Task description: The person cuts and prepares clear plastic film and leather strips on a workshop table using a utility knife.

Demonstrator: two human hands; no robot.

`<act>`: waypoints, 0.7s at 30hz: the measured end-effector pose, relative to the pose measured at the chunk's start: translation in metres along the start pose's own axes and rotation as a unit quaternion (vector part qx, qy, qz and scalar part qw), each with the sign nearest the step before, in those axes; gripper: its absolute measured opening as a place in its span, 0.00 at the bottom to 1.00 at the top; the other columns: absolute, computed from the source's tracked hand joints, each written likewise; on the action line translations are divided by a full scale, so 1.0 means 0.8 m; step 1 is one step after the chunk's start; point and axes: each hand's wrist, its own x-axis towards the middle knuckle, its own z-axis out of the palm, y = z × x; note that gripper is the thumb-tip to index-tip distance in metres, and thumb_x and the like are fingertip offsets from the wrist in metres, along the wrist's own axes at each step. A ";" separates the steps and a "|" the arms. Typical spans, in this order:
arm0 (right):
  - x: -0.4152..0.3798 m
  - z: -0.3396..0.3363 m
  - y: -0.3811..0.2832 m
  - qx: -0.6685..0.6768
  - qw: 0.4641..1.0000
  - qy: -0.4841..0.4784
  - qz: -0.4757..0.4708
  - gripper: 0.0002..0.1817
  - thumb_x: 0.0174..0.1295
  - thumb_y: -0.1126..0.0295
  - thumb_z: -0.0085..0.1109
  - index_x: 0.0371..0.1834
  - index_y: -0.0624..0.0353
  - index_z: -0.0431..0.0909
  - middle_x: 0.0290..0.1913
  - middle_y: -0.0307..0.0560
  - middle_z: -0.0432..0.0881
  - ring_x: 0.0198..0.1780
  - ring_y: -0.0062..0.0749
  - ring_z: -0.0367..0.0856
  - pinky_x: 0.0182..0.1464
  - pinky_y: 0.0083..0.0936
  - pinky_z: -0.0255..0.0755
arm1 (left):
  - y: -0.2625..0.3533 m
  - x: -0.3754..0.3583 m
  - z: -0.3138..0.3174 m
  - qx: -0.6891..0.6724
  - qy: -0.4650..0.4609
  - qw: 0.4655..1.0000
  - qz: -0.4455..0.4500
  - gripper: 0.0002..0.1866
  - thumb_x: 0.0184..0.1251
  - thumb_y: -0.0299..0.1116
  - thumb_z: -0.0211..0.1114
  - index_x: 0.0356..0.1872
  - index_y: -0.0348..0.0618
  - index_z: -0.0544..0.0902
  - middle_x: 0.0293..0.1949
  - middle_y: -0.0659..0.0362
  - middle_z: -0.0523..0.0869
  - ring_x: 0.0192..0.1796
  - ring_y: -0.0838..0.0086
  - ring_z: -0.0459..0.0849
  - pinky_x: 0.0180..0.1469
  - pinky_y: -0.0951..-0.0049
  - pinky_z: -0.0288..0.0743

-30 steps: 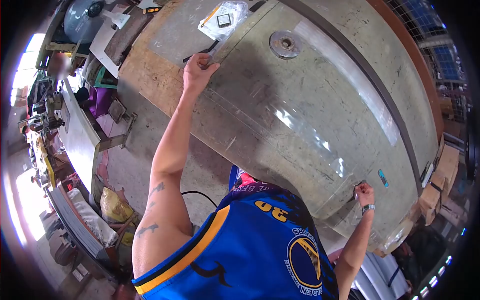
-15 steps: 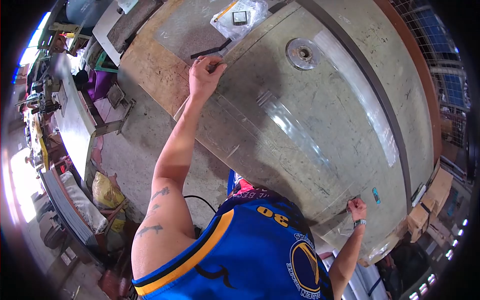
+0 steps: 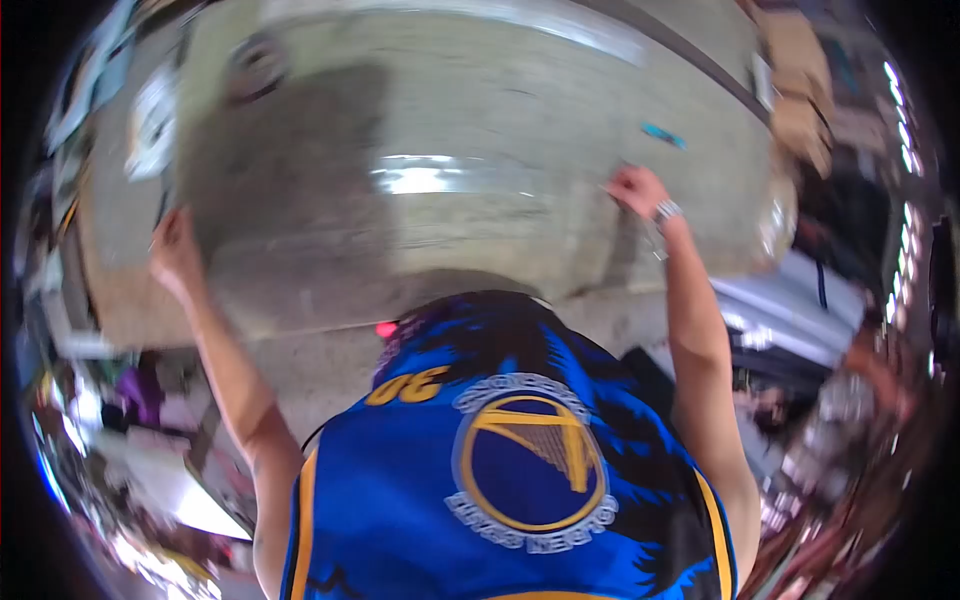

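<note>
Moved since the earlier frame: chiefly the view, turned so that the near edge of the worktop (image 3: 480,110) now runs roughly level rather than slanting. The disc (image 3: 258,66) now shows at the upper left, the blue piece (image 3: 663,135) at the upper right. Against the worktop, both hands keep nearly the same places.

Left hand (image 3: 175,255): over the worktop's left end, just beside the dark strip (image 3: 162,205), with the white packet (image 3: 152,125) beyond. Fingers curled; blur hides how far they close and what, if anything, they hold.

Right hand (image 3: 637,188): towards the right part of the worktop, near the blue piece, which lies a little farther from the body. Fingertips drawn together, narrow — whether an edge of film sits between them, cannot tell. Watch (image 3: 667,210) on the wrist.

Film (image 3: 415,178): clear, apparently lying along the worktop between the two hands, known mainly by its bright glare. Long axis, as judged: side to side, roughly in line with the near edge and across the front of the body. The glare sits about midway, to the right of the left hand and to the left of the right — slightly nearer the right hand. Ends of the film: too blurred to place.
</note>
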 end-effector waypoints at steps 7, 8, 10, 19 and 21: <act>-0.013 0.004 -0.017 0.081 0.993 0.026 0.084 0.15 0.58 0.57 0.74 0.32 0.59 0.85 0.31 0.49 0.88 0.34 0.38 0.85 0.40 0.35 0.77 | -0.035 0.013 0.010 -0.085 0.007 0.995 0.059 0.17 0.67 0.38 0.76 0.47 0.34 0.89 0.39 0.58 0.91 0.38 0.79 0.85 0.45 0.76 0.79; -0.012 0.006 -0.012 0.099 0.991 0.021 0.088 0.15 0.57 0.57 0.74 0.32 0.59 0.84 0.31 0.49 0.88 0.33 0.38 0.85 0.40 0.35 0.77 | -0.036 0.013 0.010 -0.090 0.008 0.994 0.064 0.17 0.67 0.38 0.76 0.47 0.34 0.89 0.39 0.58 0.91 0.39 0.79 0.84 0.45 0.77 0.78; -0.009 0.009 -0.003 0.113 0.989 0.026 0.088 0.15 0.56 0.58 0.76 0.32 0.58 0.84 0.30 0.50 0.87 0.33 0.38 0.85 0.39 0.35 0.76 | -0.036 0.014 0.012 -0.090 0.005 0.993 0.075 0.16 0.67 0.37 0.75 0.46 0.34 0.89 0.39 0.59 0.90 0.38 0.80 0.83 0.45 0.77 0.77; -0.003 0.001 -0.006 0.098 0.991 0.082 0.044 0.15 0.56 0.59 0.77 0.32 0.59 0.84 0.30 0.48 0.87 0.34 0.37 0.85 0.40 0.35 0.77 | -0.036 0.023 0.015 -0.130 -0.003 0.988 0.086 0.13 0.67 0.35 0.74 0.45 0.34 0.89 0.36 0.60 0.89 0.36 0.80 0.81 0.43 0.78 0.76; -0.003 0.000 -0.004 0.097 0.991 0.078 0.040 0.15 0.57 0.60 0.76 0.29 0.59 0.82 0.27 0.44 0.84 0.31 0.30 0.80 0.37 0.32 0.74 | -0.037 0.018 0.015 -0.129 -0.006 0.989 0.076 0.13 0.67 0.34 0.74 0.45 0.34 0.88 0.36 0.60 0.89 0.36 0.80 0.81 0.43 0.78 0.76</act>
